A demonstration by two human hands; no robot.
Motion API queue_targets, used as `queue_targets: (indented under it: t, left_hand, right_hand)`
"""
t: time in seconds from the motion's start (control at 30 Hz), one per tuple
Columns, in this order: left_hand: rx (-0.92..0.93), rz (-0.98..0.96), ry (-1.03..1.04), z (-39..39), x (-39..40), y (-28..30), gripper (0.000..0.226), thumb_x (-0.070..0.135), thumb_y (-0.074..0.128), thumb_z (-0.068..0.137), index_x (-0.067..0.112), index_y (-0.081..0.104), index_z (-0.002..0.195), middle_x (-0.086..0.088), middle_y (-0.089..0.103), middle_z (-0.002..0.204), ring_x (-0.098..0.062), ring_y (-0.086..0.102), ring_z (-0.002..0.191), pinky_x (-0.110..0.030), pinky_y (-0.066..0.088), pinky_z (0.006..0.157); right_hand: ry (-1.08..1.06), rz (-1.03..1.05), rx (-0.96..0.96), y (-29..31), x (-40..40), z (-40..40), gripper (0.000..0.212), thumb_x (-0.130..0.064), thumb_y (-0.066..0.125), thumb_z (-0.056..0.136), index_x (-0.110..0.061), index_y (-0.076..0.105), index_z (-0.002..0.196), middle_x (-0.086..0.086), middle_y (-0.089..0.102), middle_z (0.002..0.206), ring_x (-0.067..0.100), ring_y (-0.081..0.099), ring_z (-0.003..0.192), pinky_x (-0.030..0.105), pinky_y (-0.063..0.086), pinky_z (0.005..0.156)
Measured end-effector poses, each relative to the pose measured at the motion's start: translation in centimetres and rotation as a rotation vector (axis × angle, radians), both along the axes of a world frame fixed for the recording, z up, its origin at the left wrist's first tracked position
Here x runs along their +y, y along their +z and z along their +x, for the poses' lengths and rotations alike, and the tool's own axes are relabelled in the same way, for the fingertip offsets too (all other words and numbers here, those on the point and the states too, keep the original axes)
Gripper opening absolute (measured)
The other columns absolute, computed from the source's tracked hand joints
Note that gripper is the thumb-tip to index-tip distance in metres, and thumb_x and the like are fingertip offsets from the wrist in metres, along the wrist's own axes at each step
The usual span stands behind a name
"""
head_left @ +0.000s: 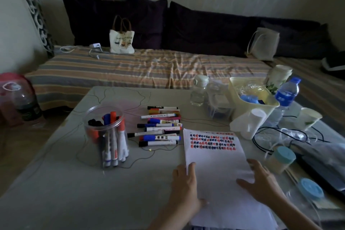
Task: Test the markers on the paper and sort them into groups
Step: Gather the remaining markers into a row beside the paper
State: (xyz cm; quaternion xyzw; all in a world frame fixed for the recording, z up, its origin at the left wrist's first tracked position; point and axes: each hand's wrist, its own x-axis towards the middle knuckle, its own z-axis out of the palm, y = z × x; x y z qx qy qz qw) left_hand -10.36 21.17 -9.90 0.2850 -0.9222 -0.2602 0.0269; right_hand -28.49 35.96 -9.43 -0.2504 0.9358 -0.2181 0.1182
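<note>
Two hands, left hand [183, 183] and right hand [261, 183], rest flat on one paper [214, 164]

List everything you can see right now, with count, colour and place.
paper: one stack, white, rows of red, blue, black marks on top; table front right
loose markers: about a dozen, mixed caps; left of paper
clear jar: one, holds markers; table left
yellow bin: one; table right
water bottle: one, blue cap; beside bin
tote bag: one, white; on bed
left hand: flat on paper's left edge
right hand: flat on paper's right side
</note>
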Motion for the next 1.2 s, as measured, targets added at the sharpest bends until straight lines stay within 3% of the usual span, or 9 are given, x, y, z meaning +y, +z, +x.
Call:
queue_targets:
  t: [0.2, 0.47, 0.6, 0.7, 0.77, 0.87, 0.93, 1.07, 1.2]
  left_hand:
    - [-0.026, -0.041, 0.067, -1.1, 0.9, 0.0, 0.098, 0.051, 0.072, 0.075, 0.019, 0.015, 0.148, -0.010, 0.024, 0.141, -0.027, 0.027, 0.128, -0.033, 0.029, 0.107]
    - [0.012, -0.012, 0.085, -1.6, 0.4, -0.2, 0.096, 0.052, 0.074, 0.073, 0.020, 0.020, 0.146, -0.007, 0.026, 0.139, -0.026, 0.030, 0.124, -0.033, 0.034, 0.104]
    - [0.097, 0.020, 0.094, -1.1, -0.4, 0.5, 0.081, 0.049, 0.067, 0.082, 0.018, 0.024, 0.144, -0.007, 0.031, 0.138, -0.025, 0.032, 0.125, -0.033, 0.033, 0.104]
    - [0.230, -0.010, 0.092, 0.0, -2.2, 2.8, 0.060, 0.038, 0.061, 0.090, 0.018, 0.034, 0.140, -0.003, 0.035, 0.139, -0.020, 0.036, 0.127, -0.031, 0.038, 0.104]
    - [0.336, -0.077, 0.074, 1.3, -3.9, 5.3, 0.049, 0.029, 0.060, 0.092, 0.017, 0.043, 0.136, -0.002, 0.040, 0.135, -0.017, 0.041, 0.124, -0.028, 0.041, 0.100]
    - [0.493, -0.231, 0.068, 4.6, -6.8, 9.5, 0.034, 0.015, 0.062, 0.090, 0.012, 0.058, 0.123, -0.002, 0.051, 0.123, -0.016, 0.050, 0.113, -0.022, 0.043, 0.090]
    - [0.602, -0.383, 0.117, 7.7, -8.6, 12.1, 0.029, 0.009, 0.065, 0.086, 0.012, 0.064, 0.115, -0.001, 0.056, 0.115, -0.016, 0.052, 0.107, -0.023, 0.044, 0.089]
    - [0.798, -0.562, 0.346, 13.9, -12.7, 14.5, 0.055, 0.019, 0.078, 0.075, 0.014, 0.055, 0.125, -0.003, 0.054, 0.120, -0.018, 0.048, 0.112, -0.029, 0.045, 0.095]
    - [0.593, -0.154, 0.540, 16.8, -16.1, 12.9, 0.107, 0.041, 0.087, 0.062, 0.022, 0.024, 0.146, -0.003, 0.036, 0.145, -0.020, 0.036, 0.131, -0.026, 0.031, 0.100]
  right_hand:
    - [-0.059, -0.100, 0.034, -0.9, -0.4, -1.3, 0.072, -0.021, 0.089, 0.068, -0.005, 0.055, 0.130, 0.020, 0.061, 0.113, 0.033, 0.059, 0.097, 0.041, 0.048, 0.086]
    - [-0.095, -0.073, 0.051, -1.6, -0.6, -2.4, 0.065, -0.029, 0.088, 0.070, -0.001, 0.064, 0.123, 0.021, 0.064, 0.106, 0.035, 0.060, 0.099, 0.038, 0.045, 0.088]
    - [-0.108, -0.045, 0.083, -0.2, -1.5, -1.9, 0.063, -0.040, 0.076, 0.081, -0.009, 0.056, 0.133, 0.022, 0.061, 0.119, 0.037, 0.058, 0.108, 0.045, 0.049, 0.092]
    - [0.015, -0.097, 0.210, 2.5, -4.0, -0.3, 0.053, -0.038, 0.071, 0.086, -0.015, 0.056, 0.131, 0.019, 0.058, 0.126, 0.036, 0.059, 0.107, 0.049, 0.053, 0.088]
    - [0.167, -0.165, 0.229, 4.9, -6.9, 1.5, 0.046, -0.032, 0.071, 0.087, -0.017, 0.057, 0.128, 0.013, 0.061, 0.121, 0.025, 0.061, 0.097, 0.036, 0.055, 0.079]
    - [0.338, -0.229, 0.141, 8.0, -11.5, 5.6, 0.047, -0.029, 0.074, 0.086, -0.021, 0.056, 0.129, -0.003, 0.060, 0.109, 0.007, 0.059, 0.086, 0.006, 0.041, 0.063]
    - [0.440, -0.309, 0.039, 9.0, -14.0, 9.1, 0.053, -0.027, 0.078, 0.082, -0.022, 0.055, 0.130, -0.008, 0.060, 0.105, 0.008, 0.062, 0.091, 0.007, 0.041, 0.065]
    - [0.553, -0.348, -0.122, 9.3, -18.0, 15.7, 0.072, -0.027, 0.081, 0.079, -0.022, 0.045, 0.140, -0.005, 0.060, 0.120, 0.009, 0.062, 0.102, 0.021, 0.053, 0.084]
    - [0.589, -0.325, -0.205, 9.0, -21.0, 19.8, 0.083, -0.028, 0.077, 0.083, -0.023, 0.028, 0.150, 0.002, 0.051, 0.142, 0.020, 0.054, 0.123, 0.039, 0.050, 0.100]
